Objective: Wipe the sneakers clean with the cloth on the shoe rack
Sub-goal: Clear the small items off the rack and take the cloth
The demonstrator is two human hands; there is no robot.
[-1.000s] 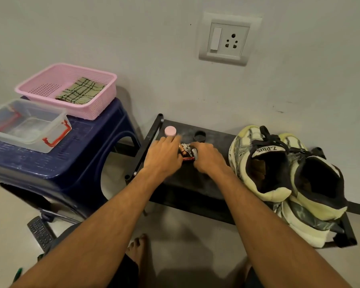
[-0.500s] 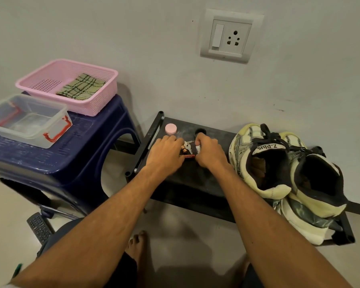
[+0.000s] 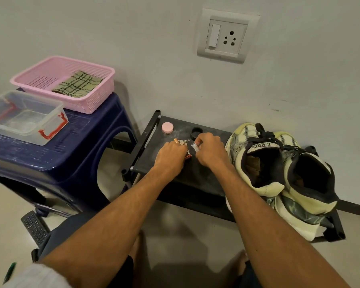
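A pair of cream and black sneakers stands on the right part of the black shoe rack. The green plaid cloth lies in a pink basket on the blue stool, apart from both hands. My left hand is on the rack's left part, its fingers curled over a bunch of keys and a small red battery. My right hand is right beside it and pinches a small white cylinder. Neither hand touches the sneakers.
A pink round lid and a black ring sit at the rack's back. The blue stool also carries a clear box with red latches. A remote lies on the floor. A wall socket is above.
Both hands have crept a little farther back on the rack over the small items. The white cylinder now shows between my right fingers.
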